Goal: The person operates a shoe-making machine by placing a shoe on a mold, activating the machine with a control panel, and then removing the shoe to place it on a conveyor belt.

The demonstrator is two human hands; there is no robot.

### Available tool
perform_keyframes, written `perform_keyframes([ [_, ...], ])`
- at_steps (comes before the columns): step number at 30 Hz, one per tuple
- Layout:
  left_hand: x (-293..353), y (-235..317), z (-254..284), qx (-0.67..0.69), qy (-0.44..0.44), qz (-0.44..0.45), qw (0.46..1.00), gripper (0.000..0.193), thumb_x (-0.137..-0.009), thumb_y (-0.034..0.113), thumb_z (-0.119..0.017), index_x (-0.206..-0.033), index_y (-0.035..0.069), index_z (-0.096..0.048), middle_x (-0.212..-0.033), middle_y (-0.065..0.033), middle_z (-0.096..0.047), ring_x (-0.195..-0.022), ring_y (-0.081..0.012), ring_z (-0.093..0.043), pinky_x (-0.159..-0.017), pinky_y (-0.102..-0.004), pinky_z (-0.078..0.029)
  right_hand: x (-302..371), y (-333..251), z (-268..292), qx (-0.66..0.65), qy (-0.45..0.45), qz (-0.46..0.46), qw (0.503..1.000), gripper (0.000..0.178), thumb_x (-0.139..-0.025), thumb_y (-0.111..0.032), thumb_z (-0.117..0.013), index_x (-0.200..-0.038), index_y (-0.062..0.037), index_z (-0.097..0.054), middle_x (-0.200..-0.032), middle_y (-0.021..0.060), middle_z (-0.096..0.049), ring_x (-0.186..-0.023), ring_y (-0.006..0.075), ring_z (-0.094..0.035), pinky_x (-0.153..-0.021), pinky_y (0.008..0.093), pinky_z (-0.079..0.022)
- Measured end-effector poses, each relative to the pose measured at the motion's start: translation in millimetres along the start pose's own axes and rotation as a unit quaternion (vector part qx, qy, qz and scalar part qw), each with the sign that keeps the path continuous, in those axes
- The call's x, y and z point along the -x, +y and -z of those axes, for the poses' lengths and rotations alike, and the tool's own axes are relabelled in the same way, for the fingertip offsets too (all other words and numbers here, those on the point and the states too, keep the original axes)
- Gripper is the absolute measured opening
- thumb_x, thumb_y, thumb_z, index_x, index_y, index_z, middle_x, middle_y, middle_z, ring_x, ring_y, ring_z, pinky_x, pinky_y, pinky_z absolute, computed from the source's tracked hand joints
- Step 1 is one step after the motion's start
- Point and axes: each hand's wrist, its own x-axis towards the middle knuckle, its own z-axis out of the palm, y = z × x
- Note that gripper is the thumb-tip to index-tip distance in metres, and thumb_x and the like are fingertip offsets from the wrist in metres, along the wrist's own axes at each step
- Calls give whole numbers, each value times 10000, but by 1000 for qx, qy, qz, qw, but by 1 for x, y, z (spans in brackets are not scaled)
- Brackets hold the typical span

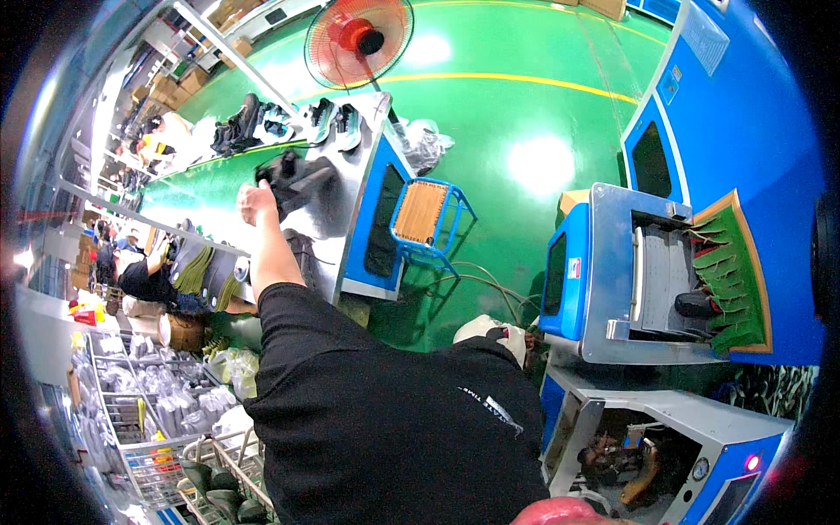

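Note:
My left arm reaches out over the workbench [328, 254] on the left. At its end my left hand [255, 203] is closed, with fingers curled at the near edge of a dark black shoe [302, 182]. Motion blurs the shoe, and whether it is one shoe or two I cannot tell. Just beyond it, dark shoes with pale blue-green soles [348, 129] stand along the bench, next to more black shoes [236, 127]. Below my wrist lies another dark item [299, 249], partly hidden by my arm. No part of my right hand can be made out.
A blue-framed stool [422, 210] stands beside the bench, and a red fan [359, 39] beyond it. Blue-and-grey machines [604, 271] line the right side, one holding a dark shoe [696, 304]. Wire racks [144, 446] with plastic-wrapped goods are at lower left. Hoses [490, 284] cross the floor.

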Motion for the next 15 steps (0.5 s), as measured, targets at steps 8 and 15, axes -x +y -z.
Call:
perform_keyframes([
  [8,253,23,-136,115,-343,-361,859,327,-899,257,-545,-904,-35,-692,-925,-274,-691,-898,-447,-671,-837,-535,-520,36,-45,6,-12,155,66,986,332,-960,-269,-609,-1120,21,-625,-961,124,-675,-889,220,-626,-821,367,-496],
  [15,543,117,-67,192,-648,-551,490,332,-905,349,-626,-1072,74,-707,-993,-194,-721,-954,-365,-694,-845,-445,-545,128,-203,152,-71,473,212,852,215,-985,-111,-600,-1123,33,-680,-1034,112,-726,-953,154,-671,-861,304,-527],
])
